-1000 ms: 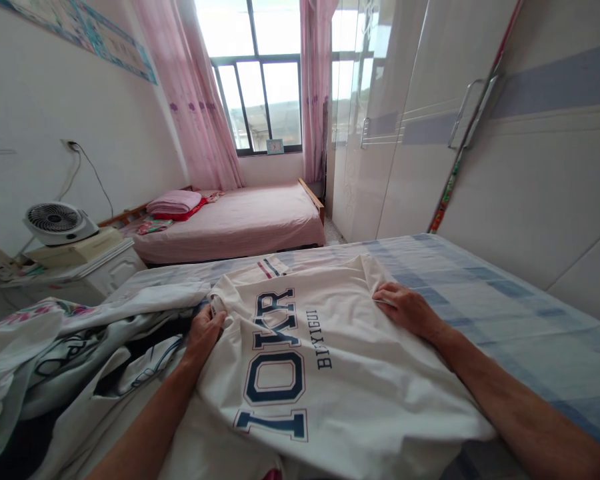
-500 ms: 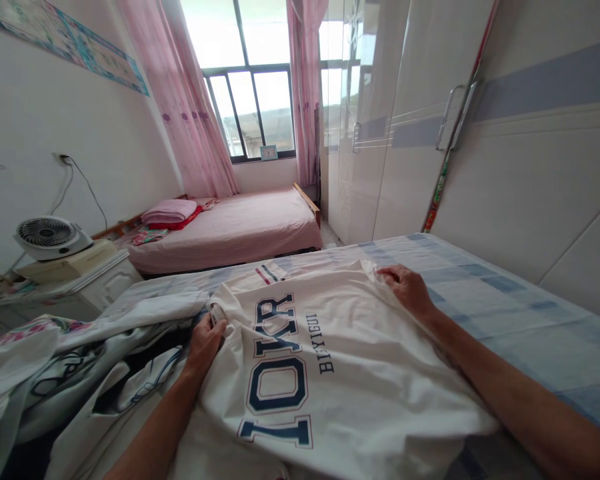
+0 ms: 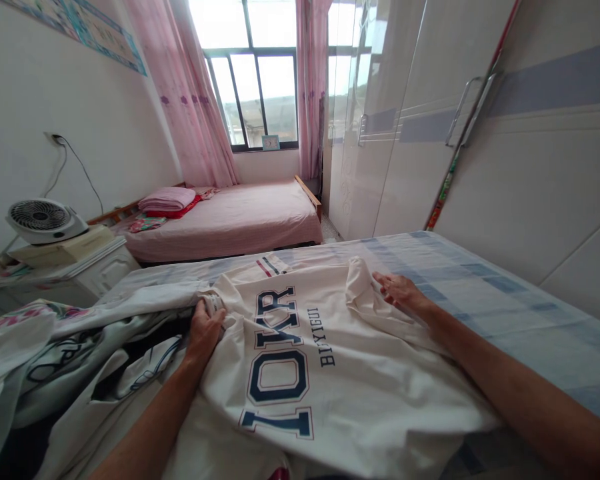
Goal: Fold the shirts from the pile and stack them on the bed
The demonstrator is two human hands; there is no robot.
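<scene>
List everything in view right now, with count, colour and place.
Printed long-sleeved top: 1, off-white, on near bed
Clothes pile: 1, mostly white, grey, black, left
Checked bedsheet: 1, blue-white, beneath top
Bed: 1, pink-covered, below window
Folded bedding: 1 stack, pink over red, far bed
Window: 1, dark-framed, far wall
Curtains: 2, pink, flanking window
Wardrobe: 1, white with lilac bands, right
Fan: 1, white-grey, on box
Box: 1, beige, on cabinet
Cabinet: 1, white, left
Poster: 1, bluish, left wall
Left hand: 1, bare, gripping top
Right hand: 1, bare, beside top, grip unclear
</scene>
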